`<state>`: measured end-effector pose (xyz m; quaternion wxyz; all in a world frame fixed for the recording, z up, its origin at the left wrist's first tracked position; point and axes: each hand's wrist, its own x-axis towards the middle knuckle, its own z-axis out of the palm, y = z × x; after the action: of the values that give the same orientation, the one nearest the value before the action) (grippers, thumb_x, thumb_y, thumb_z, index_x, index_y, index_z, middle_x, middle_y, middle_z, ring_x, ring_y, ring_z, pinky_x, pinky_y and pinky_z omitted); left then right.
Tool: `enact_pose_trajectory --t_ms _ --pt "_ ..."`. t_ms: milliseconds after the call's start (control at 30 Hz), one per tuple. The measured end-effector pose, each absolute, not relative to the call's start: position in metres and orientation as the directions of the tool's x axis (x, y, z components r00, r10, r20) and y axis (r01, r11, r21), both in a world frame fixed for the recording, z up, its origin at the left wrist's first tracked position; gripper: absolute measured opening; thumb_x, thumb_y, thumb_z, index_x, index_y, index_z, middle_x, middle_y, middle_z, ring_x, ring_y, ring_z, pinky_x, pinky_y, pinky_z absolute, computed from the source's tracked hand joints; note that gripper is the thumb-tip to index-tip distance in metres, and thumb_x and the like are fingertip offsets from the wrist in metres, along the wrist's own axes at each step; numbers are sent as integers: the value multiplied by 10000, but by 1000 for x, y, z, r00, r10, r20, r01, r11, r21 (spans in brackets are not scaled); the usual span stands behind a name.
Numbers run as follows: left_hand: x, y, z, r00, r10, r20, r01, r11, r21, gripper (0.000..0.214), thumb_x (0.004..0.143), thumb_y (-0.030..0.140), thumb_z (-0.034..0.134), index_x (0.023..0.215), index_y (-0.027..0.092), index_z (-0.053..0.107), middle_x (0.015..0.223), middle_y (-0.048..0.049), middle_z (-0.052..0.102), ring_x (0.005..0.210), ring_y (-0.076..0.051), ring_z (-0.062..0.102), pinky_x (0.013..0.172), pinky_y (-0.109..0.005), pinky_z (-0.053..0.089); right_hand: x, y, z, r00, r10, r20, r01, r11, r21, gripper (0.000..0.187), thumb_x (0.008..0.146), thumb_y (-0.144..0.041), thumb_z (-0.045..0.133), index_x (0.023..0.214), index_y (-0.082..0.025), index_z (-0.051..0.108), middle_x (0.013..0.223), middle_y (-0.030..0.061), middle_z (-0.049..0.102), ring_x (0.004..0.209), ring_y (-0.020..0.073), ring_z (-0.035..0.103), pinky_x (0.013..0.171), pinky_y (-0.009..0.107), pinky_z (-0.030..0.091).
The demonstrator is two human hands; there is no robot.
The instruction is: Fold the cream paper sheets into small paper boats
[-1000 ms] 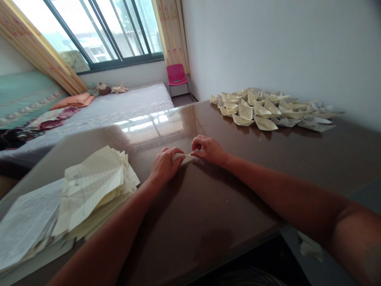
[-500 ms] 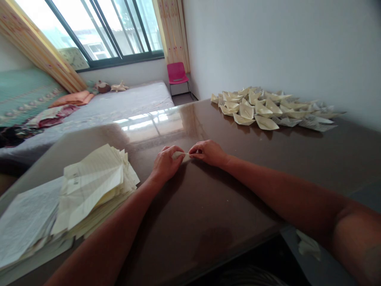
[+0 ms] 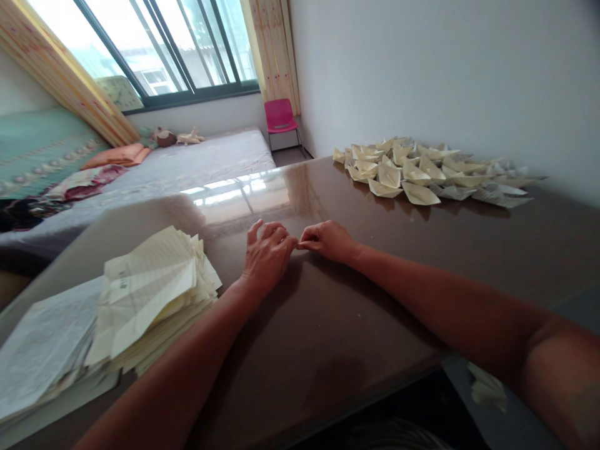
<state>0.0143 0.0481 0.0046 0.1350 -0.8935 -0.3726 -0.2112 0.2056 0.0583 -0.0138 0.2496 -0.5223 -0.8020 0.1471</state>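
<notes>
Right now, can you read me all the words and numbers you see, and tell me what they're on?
None reads clearly:
Yellowish top sheet: dark print and faint lines, too blurred to read.
Greyish sheets: faint marks, too blurred.
Paper boats: faint print on some greyish ones, too small.
Clock: dark marks around its face, too blurred to read.
</notes>
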Motion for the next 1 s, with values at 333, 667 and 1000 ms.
enact_pose_trajectory --t_ms 333,667,1000 --pt "11 53 4 553 683 477 766 -643 33 215 897 295 504 1076 254 615 1104 -65 613 1079 -253 517 991 -435 348 216 61 -5 -426 892 151 764 444 -468 141 838 -258 584 891 -197 700 863 40 720 777 156 631 682 228 402" --pt "-5 74 0 287 882 374 750 -450 485 160 812 287 583 957 225 605 888 -5 681 861 -200 616 755 -315 453 237 71 2 -352 934 62 708 310 -634 204 764 -276 684 922 -150 714 864 45 720 767 169 635 699 250 462" --pt "20 45 8 443 763 470 599 -642 478 174 852 287 546 1010 214 536 952 -24 662 914 -190 616 840 -333 457 217 47 14 -431 807 405 658 588 -470 345 830 -331 641 1162 -241 622 979 33 713 891 186 643 826 290 435"
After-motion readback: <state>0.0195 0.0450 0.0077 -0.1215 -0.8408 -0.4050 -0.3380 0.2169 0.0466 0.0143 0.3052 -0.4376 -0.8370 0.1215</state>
